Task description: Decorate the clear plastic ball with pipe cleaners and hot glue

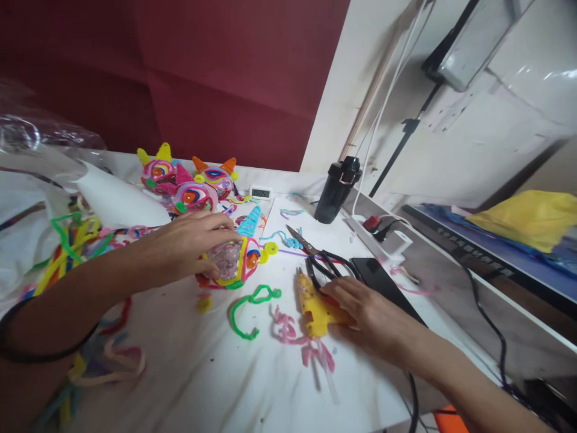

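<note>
Pressing down on a small clear plastic ball wrapped in yellow, pink and green pipe cleaners [229,261], left hand [189,243] with fingers [220,225] curled over its top, holding it steady against the white worktop [189,361]. Right hand [367,313] laid over the rear of a yellow glue gun [315,307], fingers [338,290] closed loosely about the handle, nozzle aimed toward the ball but well apart from it. Step in hand, by the look of it: gluing a further piece onto the ball. Next move likely calling for lifting the glue gun and bringing its tip to the wrapped surface just beside the left fingertips without touching them. Near the glue gun: a loose green pipe cleaner [250,307] between it and the ball, pink pipe cleaner scraps [293,334] just beside its tip, black-handled scissors [318,255] behind it, a black phone [381,279] beside the right hand. Farther behind the glue gun: three finished pipe-cleaner balls [189,180] and a black bottle [338,189].
</note>
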`<state>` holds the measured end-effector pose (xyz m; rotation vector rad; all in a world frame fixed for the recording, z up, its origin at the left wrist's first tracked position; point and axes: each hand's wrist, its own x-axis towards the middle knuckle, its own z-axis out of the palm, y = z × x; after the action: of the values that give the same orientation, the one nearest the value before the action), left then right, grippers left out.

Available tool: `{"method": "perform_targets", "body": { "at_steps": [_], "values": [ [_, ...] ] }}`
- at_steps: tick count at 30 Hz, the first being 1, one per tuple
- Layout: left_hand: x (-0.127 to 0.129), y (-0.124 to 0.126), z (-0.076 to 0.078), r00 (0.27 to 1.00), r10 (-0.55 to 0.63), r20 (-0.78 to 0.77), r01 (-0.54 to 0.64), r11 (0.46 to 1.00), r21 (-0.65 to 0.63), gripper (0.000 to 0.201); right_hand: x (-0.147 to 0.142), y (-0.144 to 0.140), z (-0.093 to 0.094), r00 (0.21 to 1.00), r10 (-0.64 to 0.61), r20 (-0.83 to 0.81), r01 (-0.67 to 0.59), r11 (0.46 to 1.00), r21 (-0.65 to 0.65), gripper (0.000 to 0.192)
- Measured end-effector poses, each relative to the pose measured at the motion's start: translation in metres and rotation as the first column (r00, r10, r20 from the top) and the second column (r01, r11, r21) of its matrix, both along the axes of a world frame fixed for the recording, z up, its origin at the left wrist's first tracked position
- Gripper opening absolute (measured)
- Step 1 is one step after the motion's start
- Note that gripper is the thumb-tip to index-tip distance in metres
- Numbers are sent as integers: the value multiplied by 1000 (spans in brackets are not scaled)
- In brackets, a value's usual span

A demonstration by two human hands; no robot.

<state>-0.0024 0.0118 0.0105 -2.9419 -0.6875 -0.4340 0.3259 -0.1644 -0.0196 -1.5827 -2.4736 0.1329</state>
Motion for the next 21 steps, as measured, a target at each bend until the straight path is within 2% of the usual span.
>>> {"method": "perform_targets", "body": {
  "at_steps": [2,4,7,9,12,14,16,18,21],
  "values": [
    [0,1,0,1000,12,-7,-12,1000,-2,45,-9,-4,8,998,48,46,-53,991,122,30],
    [1,1,0,1000,12,-6,-12,1000,-3,46,-26,-7,11,986,157,50,-163,974,155,29],
    [1,0,1,1000,-8,7,8,1000,0,44,-54,-3,6,952,277,127,-292,949,115,34],
    [2,-2,2,1000,-11,4,11,1000,-1,43,-68,5,-1,920,326,219,-342,939,38,25],
    [3,-6,4,1000,2,-8,-2,1000,-9,43,-77,20,-3,922,367,122,-363,930,-57,19],
    [4,-8,6,1000,10,-5,-10,1000,-22,42,-77,30,0,939,342,-32,-343,937,-60,18],
    [4,-9,7,1000,16,0,-16,999,-41,42,-78,41,1,956,263,-127,-271,961,-50,18],
    [4,-8,6,1000,15,3,-15,999,-47,44,-81,50,0,979,167,-117,-176,981,-76,17],
    [3,-7,4,1000,10,14,-10,999,-33,45,-92,63,-6,998,64,8,-62,989,-136,24]
  ]
}}
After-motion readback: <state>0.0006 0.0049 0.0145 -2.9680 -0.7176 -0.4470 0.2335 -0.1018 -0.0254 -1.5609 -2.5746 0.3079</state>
